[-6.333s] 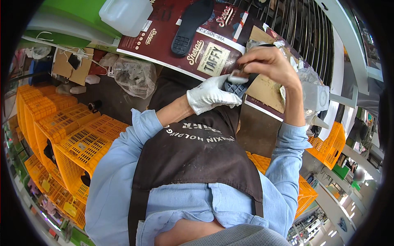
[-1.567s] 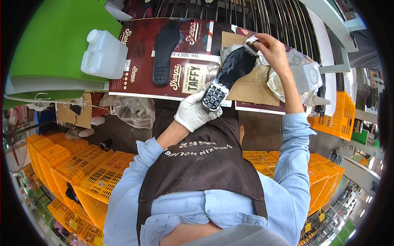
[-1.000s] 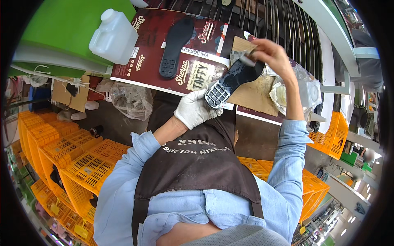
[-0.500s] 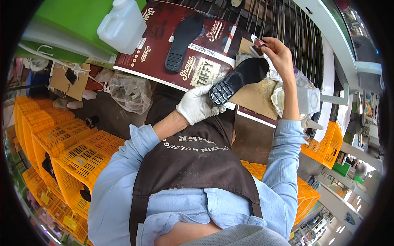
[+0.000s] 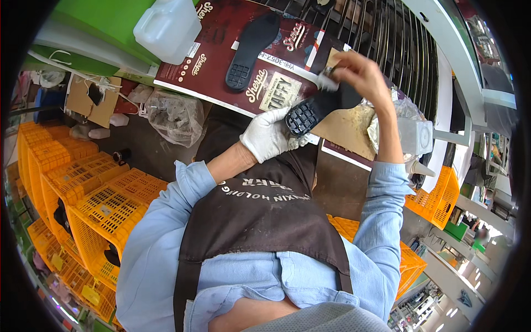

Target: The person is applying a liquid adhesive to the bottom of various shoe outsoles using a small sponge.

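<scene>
A: State the position of the black shoe sole (image 5: 318,108).

B: It is raised above the dark red printed cardboard sheet (image 5: 221,44), tilted, with its treaded heel end lowest and facing the camera. It spans the gap between both hands.

A: Condition of the left hand (image 5: 271,135)?

B: It wears a white work glove. The fingers are curled closed around the heel end of the sole, gripping it from below.

A: And the right hand (image 5: 359,74)?

B: Bare. It is held above the upper end of the sole, fingers bent and pinched on a small pale object (image 5: 326,82). What that object is cannot be told. The hand touches the sole.

A: Surroundings?

B: A second black sole (image 5: 251,50) lies flat on the cardboard sheet. A white plastic jerrycan (image 5: 166,25) stands at the sheet's left edge, beside a green surface (image 5: 105,22). Yellow plastic crates (image 5: 83,193) are stacked on the person's left. The person wears a dark brown apron (image 5: 265,216) over a light blue shirt.
</scene>
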Tool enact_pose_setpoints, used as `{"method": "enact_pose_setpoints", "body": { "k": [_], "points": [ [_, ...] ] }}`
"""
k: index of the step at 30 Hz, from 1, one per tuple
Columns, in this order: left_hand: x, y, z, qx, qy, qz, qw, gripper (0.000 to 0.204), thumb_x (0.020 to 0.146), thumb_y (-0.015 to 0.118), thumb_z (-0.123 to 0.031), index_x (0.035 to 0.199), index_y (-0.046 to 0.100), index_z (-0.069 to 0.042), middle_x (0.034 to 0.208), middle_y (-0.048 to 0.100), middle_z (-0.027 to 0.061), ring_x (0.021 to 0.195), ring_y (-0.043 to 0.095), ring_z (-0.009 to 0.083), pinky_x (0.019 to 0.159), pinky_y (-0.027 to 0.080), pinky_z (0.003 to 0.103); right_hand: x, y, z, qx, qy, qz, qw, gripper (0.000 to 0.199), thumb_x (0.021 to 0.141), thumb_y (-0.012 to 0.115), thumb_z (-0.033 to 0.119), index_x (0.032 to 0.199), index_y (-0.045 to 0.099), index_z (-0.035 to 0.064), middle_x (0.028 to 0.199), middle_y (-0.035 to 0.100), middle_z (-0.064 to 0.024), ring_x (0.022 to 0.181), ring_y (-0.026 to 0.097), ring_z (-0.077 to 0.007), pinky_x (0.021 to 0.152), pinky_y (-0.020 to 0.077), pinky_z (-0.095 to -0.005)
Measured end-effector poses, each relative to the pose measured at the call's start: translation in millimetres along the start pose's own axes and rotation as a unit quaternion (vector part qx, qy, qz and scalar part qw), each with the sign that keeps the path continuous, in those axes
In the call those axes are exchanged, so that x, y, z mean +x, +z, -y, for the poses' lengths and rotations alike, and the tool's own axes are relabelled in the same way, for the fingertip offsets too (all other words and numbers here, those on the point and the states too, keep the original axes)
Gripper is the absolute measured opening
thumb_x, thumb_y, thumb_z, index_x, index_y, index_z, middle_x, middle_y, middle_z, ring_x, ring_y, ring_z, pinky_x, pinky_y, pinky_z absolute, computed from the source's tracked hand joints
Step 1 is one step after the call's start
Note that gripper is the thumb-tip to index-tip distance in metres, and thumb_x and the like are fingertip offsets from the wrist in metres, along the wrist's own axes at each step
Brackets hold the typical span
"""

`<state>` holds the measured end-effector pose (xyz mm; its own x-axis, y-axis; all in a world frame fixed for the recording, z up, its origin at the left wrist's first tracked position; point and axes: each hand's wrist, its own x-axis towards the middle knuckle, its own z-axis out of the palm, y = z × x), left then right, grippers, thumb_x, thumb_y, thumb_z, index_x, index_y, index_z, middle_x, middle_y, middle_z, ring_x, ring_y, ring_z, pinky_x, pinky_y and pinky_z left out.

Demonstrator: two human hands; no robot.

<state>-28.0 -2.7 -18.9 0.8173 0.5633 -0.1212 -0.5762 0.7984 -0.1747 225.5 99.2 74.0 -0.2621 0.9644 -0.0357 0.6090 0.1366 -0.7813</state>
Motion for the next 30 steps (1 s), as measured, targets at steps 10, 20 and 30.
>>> {"method": "enact_pose_setpoints", "body": {
  "k": [10, 20, 30],
  "points": [
    [-1.1, 0.6, 1.3, -0.025, 0.010, -0.003, 1.000, 0.043, 0.099, 0.042, -0.026, 0.137, 0.043, -0.006, 0.127, 0.054, 0.0178, 0.111, 0.058, 0.0323, 0.090, 0.051, 0.049, -5.8, 10.3, 23.0, -0.005, -0.004, -0.020, 1.000, 0.031, 0.083, 0.066, 0.000, 0.114, 0.061, -0.0001, 0.092, 0.066, -0.0055, 0.085, 0.062, -0.0117, 0.075, 0.0495, -0.0238],
    [-2.1, 3.1, 3.4, -0.066, 0.001, 0.037, 0.997, 0.042, 0.101, 0.039, -0.027, 0.135, 0.042, -0.003, 0.127, 0.054, 0.0200, 0.108, 0.059, 0.0364, 0.089, 0.052, 0.049, -9.1, 21.7, 39.8, 0.055, -0.030, 0.040, 0.997, 0.029, 0.081, 0.069, 0.003, 0.109, 0.062, -0.0004, 0.087, 0.068, -0.0089, 0.079, 0.065, -0.0129, 0.070, 0.0522, -0.0261],
    [-1.3, -2.0, 4.0, -0.068, 0.000, 0.035, 0.997, 0.044, 0.101, 0.038, -0.028, 0.136, 0.041, -0.001, 0.127, 0.054, 0.0205, 0.109, 0.058, 0.0363, 0.089, 0.053, 0.048, -13.9, 28.5, 46.3, 0.067, -0.029, 0.082, 0.994, 0.028, 0.080, 0.069, 0.003, 0.107, 0.063, 0.0003, 0.084, 0.069, -0.0085, 0.077, 0.065, -0.0136, 0.069, 0.0525, -0.0274]
  ]
}}
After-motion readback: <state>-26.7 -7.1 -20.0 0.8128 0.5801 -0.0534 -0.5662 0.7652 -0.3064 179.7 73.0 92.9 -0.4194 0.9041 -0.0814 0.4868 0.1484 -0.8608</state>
